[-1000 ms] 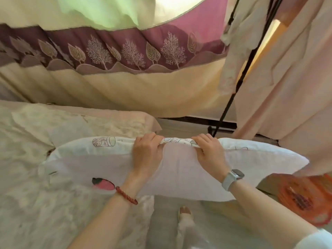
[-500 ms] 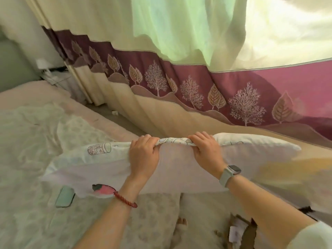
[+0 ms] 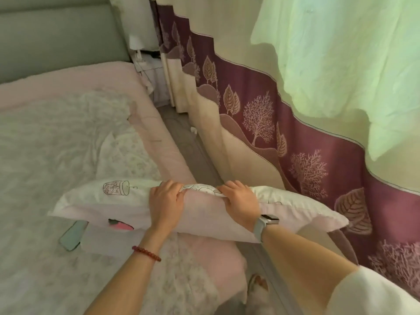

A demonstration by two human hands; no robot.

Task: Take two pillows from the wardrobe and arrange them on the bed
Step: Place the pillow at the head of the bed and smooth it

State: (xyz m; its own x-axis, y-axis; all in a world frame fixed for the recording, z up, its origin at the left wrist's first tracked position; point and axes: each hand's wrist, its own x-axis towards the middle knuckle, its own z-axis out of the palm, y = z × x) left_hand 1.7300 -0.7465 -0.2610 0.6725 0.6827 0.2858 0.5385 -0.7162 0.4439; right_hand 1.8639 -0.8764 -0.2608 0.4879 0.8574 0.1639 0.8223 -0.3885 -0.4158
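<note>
The view swings round from the clothes rack and curtain to the bed (image 3: 68,137), and now the grey headboard (image 3: 56,37) comes into sight up ahead. Both hands stay clamped on the top edge of the white pillow (image 3: 204,214), left hand (image 3: 167,204) and right hand (image 3: 241,203) near each other, carrying it above the bed's near edge and over a phone (image 3: 72,235). I'd say it's lined up for the headboard end, not yet set down.

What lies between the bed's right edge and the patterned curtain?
In the head view, only a narrow strip of bare floor runs between the bed and curtain; nearer the person, the held pillow spans it.
</note>
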